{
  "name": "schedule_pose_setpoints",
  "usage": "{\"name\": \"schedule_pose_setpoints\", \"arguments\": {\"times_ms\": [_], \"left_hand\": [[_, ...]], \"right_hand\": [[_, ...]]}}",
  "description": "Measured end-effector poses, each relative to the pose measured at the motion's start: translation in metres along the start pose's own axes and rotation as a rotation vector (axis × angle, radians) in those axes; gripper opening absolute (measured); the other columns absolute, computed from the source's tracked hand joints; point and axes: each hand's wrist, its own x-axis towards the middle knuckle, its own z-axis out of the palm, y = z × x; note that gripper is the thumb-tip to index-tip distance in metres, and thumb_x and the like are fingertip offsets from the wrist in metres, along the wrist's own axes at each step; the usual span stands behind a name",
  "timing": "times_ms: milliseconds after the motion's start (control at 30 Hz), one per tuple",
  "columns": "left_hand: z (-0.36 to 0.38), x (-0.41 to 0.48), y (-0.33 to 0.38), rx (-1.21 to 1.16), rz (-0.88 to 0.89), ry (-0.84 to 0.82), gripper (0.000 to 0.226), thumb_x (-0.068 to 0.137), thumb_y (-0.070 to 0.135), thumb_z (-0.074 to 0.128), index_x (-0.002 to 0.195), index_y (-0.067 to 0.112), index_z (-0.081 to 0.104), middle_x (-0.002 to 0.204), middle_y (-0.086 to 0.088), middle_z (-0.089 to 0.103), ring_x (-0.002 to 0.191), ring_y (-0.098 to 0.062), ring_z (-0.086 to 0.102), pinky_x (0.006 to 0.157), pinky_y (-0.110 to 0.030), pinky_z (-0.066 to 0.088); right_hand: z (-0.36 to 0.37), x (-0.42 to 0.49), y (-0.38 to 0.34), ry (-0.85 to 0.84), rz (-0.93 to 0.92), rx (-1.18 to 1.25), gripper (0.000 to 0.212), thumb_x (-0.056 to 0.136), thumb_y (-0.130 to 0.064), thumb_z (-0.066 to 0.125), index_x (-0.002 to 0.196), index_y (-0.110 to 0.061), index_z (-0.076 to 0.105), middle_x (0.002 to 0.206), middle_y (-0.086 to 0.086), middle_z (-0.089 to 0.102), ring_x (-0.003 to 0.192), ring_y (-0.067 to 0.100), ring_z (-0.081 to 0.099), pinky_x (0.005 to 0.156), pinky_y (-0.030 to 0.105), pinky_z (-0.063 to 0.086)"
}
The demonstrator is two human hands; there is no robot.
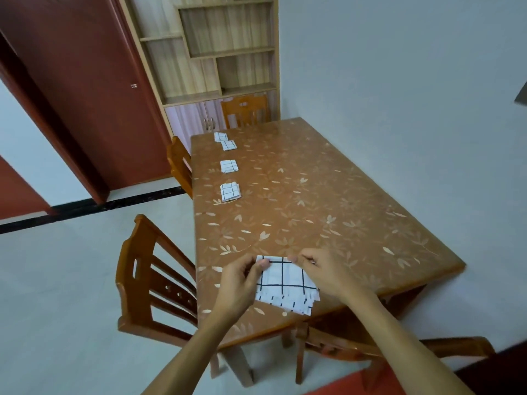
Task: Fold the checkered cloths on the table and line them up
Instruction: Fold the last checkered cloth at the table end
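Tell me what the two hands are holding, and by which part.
The white black-checked cloth: the left hand pinches its far left corner, the right hand its far right corner.

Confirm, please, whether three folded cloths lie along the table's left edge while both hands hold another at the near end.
Not three: the head view shows four folded cloths along the table's left edge. The left hand and right hand do hold another cloth.

Soft, even, rather dim light; faint shadows under the table (313, 195); straight lines bow toward the edges; mild blur.
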Motion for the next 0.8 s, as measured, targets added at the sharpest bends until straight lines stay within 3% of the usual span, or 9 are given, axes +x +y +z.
{"name": "schedule_pose_setpoints", "arguments": {"times_ms": [67, 133, 200, 267, 433, 533, 600, 700, 800], "left_hand": [[-0.015, -0.001, -0.006, 0.008, 0.007, 0.030, 0.028, 0.095, 0.035, 0.057, 0.078, 0.014, 0.065, 0.068, -0.008, 0.063, 0.063, -0.024, 0.058, 0.056, -0.041, 0.045], [-0.035, -0.001, -0.014, -0.009, -0.009, 0.063, 0.029, 0.097, 0.040, 0.055, 0.078, 0.019, 0.061, 0.067, -0.005, 0.062, 0.062, -0.021, 0.063, 0.055, -0.047, 0.049], [-0.062, 0.001, -0.022, -0.027, -0.026, 0.081, 0.028, 0.099, 0.041, 0.054, 0.084, 0.019, 0.060, 0.073, -0.003, 0.066, 0.065, -0.021, 0.068, 0.053, -0.051, 0.054], [-0.094, 0.002, -0.032, -0.029, -0.010, 0.096, 0.025, 0.101, 0.035, 0.053, 0.089, 0.015, 0.061, 0.076, -0.004, 0.067, 0.068, -0.019, 0.068, 0.054, -0.047, 0.054], [-0.184, 0.000, -0.063, -0.066, -0.071, 0.090, 0.029, 0.100, 0.040, 0.051, 0.089, 0.018, 0.066, 0.073, 0.009, 0.067, 0.070, 0.000, 0.068, 0.054, -0.013, 0.048], [-0.227, 0.010, -0.096, -0.082, -0.189, 0.220, 0.045, 0.093, 0.060, 0.049, 0.082, 0.021, 0.069, 0.072, 0.006, 0.070, 0.072, -0.004, 0.069, 0.062, -0.019, 0.056], [-0.250, 0.019, -0.115, -0.086, -0.212, 0.290, 0.043, 0.096, 0.057, 0.049, 0.078, 0.021, 0.066, 0.071, 0.004, 0.070, 0.071, -0.011, 0.071, 0.063, -0.028, 0.059], [-0.279, 0.028, -0.132, -0.096, -0.185, 0.346, 0.038, 0.098, 0.047, 0.052, 0.074, 0.019, 0.062, 0.069, 0.002, 0.067, 0.070, -0.014, 0.068, 0.057, -0.022, 0.052], [-0.303, 0.041, -0.152, -0.127, -0.170, 0.340, 0.043, 0.098, 0.047, 0.054, 0.076, 0.012, 0.063, 0.068, -0.003, 0.066, 0.068, -0.017, 0.067, 0.058, -0.034, 0.053]], "right_hand": [[0.013, 0.001, -0.009, 0.063, 0.020, 0.108, 0.047, 0.090, -0.052, 0.058, 0.062, -0.015, 0.054, 0.049, -0.010, 0.037, 0.046, 0.005, 0.037, 0.050, 0.018, 0.029], [0.032, 0.005, -0.021, 0.115, 0.055, 0.215, 0.045, 0.086, -0.061, 0.056, 0.080, -0.018, 0.067, 0.061, 0.005, 0.054, 0.053, 0.016, 0.052, 0.056, 0.030, 0.040], [0.054, 0.011, -0.042, 0.048, 0.161, 0.457, 0.045, 0.086, -0.062, 0.057, 0.104, -0.022, 0.069, 0.093, 0.009, 0.072, 0.084, 0.021, 0.070, 0.073, 0.034, 0.054], [0.080, 0.018, -0.069, -0.102, 0.259, 0.685, 0.039, 0.090, -0.050, 0.060, 0.112, -0.019, 0.068, 0.105, 0.005, 0.075, 0.096, 0.020, 0.072, 0.081, 0.034, 0.057], [0.167, 0.045, -0.122, -0.010, 0.188, 0.451, 0.040, 0.087, -0.052, 0.060, 0.098, -0.016, 0.072, 0.093, 0.004, 0.077, 0.087, 0.022, 0.073, 0.082, 0.044, 0.059], [0.214, 0.058, -0.164, 0.025, 0.126, 0.405, 0.029, 0.091, -0.049, 0.056, 0.082, -0.024, 0.065, 0.066, -0.018, 0.068, 0.062, -0.001, 0.064, 0.060, 0.021, 0.049], [0.244, 0.068, -0.186, 0.054, 0.113, 0.457, 0.019, 0.097, -0.039, 0.054, 0.095, -0.025, 0.066, 0.074, -0.022, 0.069, 0.065, -0.009, 0.064, 0.057, 0.008, 0.044], [0.283, 0.085, -0.211, 0.130, 0.165, 0.525, 0.028, 0.100, -0.042, 0.048, 0.109, -0.021, 0.065, 0.085, -0.005, 0.074, 0.069, 0.002, 0.070, 0.053, 0.014, 0.049], [0.308, 0.105, -0.221, 0.184, 0.215, 0.512, 0.029, 0.101, -0.041, 0.046, 0.109, -0.021, 0.066, 0.089, -0.002, 0.075, 0.075, 0.006, 0.073, 0.056, 0.017, 0.052]]}}
